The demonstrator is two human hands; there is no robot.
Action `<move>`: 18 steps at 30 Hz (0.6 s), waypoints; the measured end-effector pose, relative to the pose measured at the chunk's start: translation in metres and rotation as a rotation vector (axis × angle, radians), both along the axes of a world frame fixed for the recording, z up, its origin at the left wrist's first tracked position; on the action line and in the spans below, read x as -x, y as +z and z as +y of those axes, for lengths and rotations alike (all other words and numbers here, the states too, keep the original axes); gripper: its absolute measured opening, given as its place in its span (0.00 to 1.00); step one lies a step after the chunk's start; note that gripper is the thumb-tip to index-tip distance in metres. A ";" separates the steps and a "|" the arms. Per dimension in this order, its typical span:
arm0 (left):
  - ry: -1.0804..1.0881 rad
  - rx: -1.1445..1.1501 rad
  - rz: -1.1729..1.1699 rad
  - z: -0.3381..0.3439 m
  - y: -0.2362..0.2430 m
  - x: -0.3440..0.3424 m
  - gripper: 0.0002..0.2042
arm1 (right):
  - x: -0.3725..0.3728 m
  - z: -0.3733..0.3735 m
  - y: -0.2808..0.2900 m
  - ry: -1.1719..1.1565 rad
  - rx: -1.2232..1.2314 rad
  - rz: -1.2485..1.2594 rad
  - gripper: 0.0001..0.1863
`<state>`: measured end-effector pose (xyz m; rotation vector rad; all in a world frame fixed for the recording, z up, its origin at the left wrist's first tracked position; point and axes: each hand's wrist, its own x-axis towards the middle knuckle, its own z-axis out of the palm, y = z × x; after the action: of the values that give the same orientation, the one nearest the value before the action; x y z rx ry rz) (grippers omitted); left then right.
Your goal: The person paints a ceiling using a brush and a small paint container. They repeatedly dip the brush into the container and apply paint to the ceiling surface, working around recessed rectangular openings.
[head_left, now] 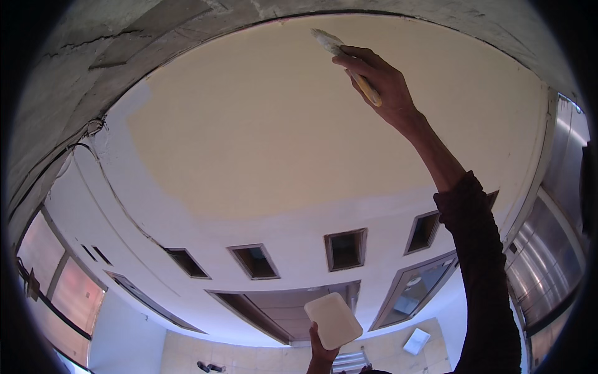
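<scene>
My right hand (387, 87), raised high at the end of a dark sleeve, is closed round a paintbrush (369, 91). Its pale, paint-coated bristles point up and left near the top of the wall (268, 118); whether they touch it I cannot tell. Cream-yellow paint covers the wall's upper part, with white below and at the left. Low in the view, my left hand (320, 350) grips the side of a shallow pale tub (333, 321), rectangular with rounded corners. Most of that hand's fingers are hidden behind the tub.
A rough concrete ceiling (149, 37) meets the wall's top. Loose cables (106, 177) run down the left side. Several small window openings (344, 249) sit above a doorway (286, 308). Below are ladder steps (352, 360), a white rectangular object (416, 341) and dark footwear-like items (210, 367).
</scene>
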<state>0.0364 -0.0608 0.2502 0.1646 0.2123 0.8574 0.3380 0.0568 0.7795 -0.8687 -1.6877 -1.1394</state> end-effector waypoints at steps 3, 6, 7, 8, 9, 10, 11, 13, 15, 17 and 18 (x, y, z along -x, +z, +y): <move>0.041 -0.013 0.065 -0.004 0.004 0.003 0.32 | -0.003 0.025 0.013 -0.203 -0.100 -0.189 0.21; 0.033 -0.014 0.076 -0.003 0.002 0.003 0.33 | -0.007 0.033 0.026 -0.292 -0.145 -0.267 0.22; 0.032 -0.009 0.072 -0.003 0.001 0.004 0.33 | -0.004 0.035 0.029 -0.308 -0.143 -0.273 0.22; 0.031 -0.003 0.069 -0.002 0.000 0.004 0.33 | -0.001 0.038 0.033 -0.307 -0.137 -0.270 0.23; 0.031 0.002 0.066 -0.002 -0.001 0.004 0.33 | 0.002 0.040 0.036 -0.306 -0.131 -0.267 0.23; 0.019 0.006 0.048 -0.001 -0.005 0.005 0.33 | 0.004 0.043 0.038 -0.308 -0.122 -0.262 0.23; 0.006 0.009 0.030 0.000 -0.008 0.005 0.33 | 0.004 0.046 0.039 -0.311 -0.125 -0.269 0.23; -0.004 0.012 0.013 0.000 -0.010 0.004 0.33 | 0.005 0.054 0.043 -0.315 -0.131 -0.285 0.23; -0.003 0.008 0.015 0.000 -0.007 0.002 0.33 | 0.005 0.058 0.045 -0.352 -0.137 -0.291 0.20; -0.009 0.011 0.055 0.000 -0.010 0.001 0.34 | -0.003 0.053 0.046 -0.389 -0.130 -0.275 0.18; -0.016 0.011 0.074 0.000 -0.011 0.001 0.34 | -0.010 0.047 0.046 -0.401 -0.124 -0.256 0.19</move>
<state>0.0355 -0.0609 0.2396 0.1874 0.2847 0.8351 0.3484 0.1041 0.8256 -1.0474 -1.6645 -1.6684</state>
